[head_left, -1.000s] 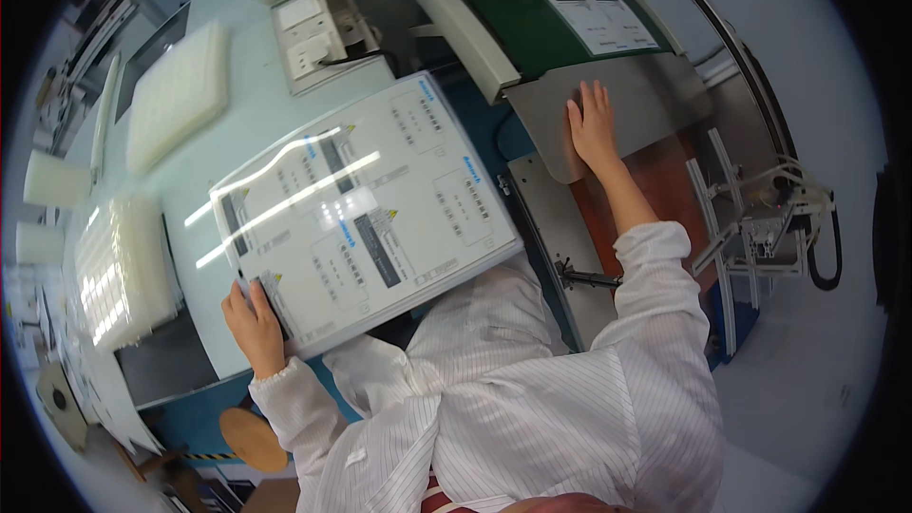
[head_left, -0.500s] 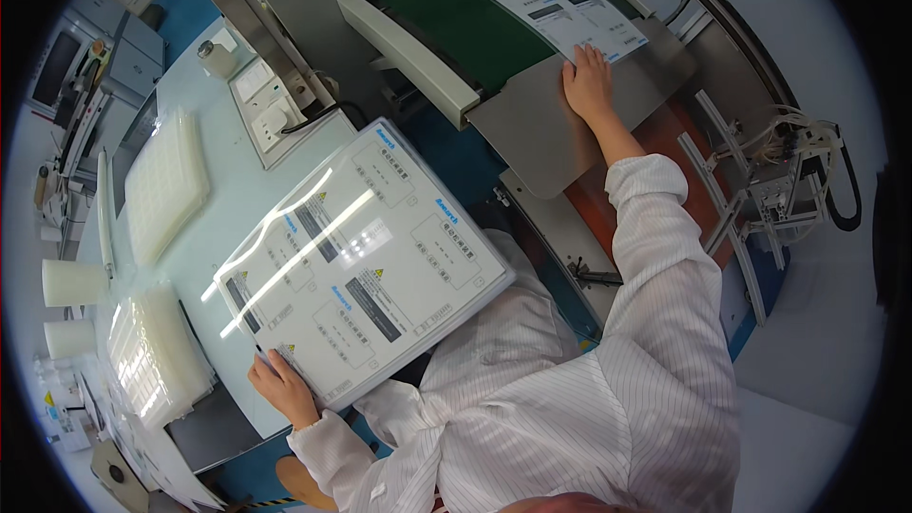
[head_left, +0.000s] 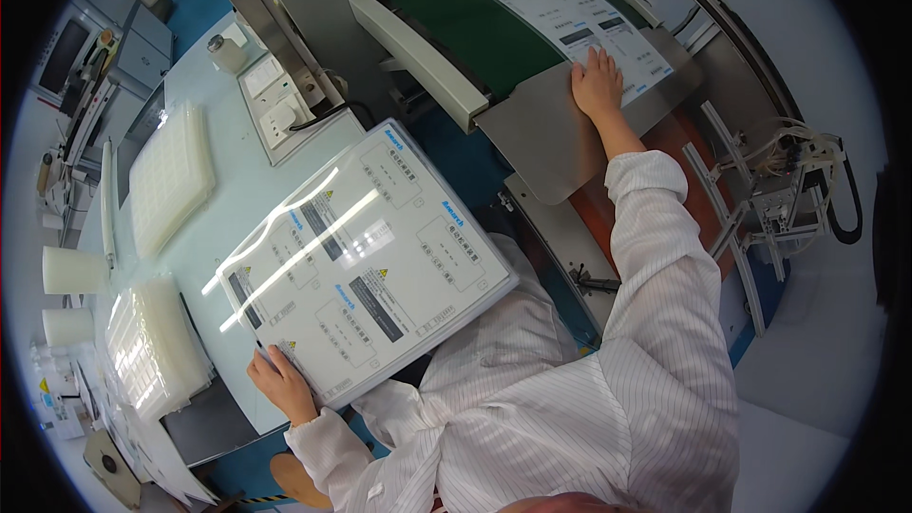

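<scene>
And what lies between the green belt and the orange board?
In the head view, a grey plate, with the right hand over it and a printed sheet reaching onto it.

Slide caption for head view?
Left hand on sheet stack; right hand at printed sheet spanning green belt and metal plate.

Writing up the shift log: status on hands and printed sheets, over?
Left hand at corner of printed stack. Right hand open at near edge of printed sheet. Sheet straddling green belt and metal plate; nothing seen blocking it.

Bright glare streaks the glossy sheet (head_left: 369, 264); straight edges bow; corners fall black
</scene>
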### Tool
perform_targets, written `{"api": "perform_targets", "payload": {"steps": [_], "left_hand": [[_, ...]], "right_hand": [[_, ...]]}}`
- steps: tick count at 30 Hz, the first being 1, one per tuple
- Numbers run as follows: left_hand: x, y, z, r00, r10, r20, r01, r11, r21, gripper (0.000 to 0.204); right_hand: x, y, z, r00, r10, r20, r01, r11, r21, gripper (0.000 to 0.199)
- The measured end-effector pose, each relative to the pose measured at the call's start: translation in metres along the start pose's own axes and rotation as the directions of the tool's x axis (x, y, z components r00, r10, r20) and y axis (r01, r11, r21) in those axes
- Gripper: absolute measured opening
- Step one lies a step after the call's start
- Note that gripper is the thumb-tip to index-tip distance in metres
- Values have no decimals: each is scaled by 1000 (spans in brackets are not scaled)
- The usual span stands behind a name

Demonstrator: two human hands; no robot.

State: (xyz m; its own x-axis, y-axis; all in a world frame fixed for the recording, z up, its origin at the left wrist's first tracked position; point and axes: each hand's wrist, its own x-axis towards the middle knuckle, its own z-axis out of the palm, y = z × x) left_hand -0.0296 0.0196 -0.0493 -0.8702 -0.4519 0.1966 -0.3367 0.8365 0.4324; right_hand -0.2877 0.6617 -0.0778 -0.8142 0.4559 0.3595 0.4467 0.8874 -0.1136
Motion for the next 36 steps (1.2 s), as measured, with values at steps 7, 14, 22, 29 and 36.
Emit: {"api": "perform_targets", "payload": {"steps": [7,14,22,29,36], "left_hand": [[0,3,-1,1000,-20,-2,20,999,-34,45],[-1,5,-2,998,-26,-48,22,997,-71,45],[0,1,-2,998,1,-64,-2,1000,-20,46],[-5,6,-6,993,28,-118,-39,995,-97,39],[-6,10,-23,920,41,-391,-141,963,-231,32]], "right_hand": [[-32,4,-11,977,25,213,-31,999,25,65],[-140,6,-73,929,-247,275,194,959,206,77],[-171,-7,-138,769,-382,513,429,903,31,75],[-189,-71,-171,847,-500,181,424,841,336,47],[-251,-131,-210,343,-923,-173,858,233,457,47]]}}
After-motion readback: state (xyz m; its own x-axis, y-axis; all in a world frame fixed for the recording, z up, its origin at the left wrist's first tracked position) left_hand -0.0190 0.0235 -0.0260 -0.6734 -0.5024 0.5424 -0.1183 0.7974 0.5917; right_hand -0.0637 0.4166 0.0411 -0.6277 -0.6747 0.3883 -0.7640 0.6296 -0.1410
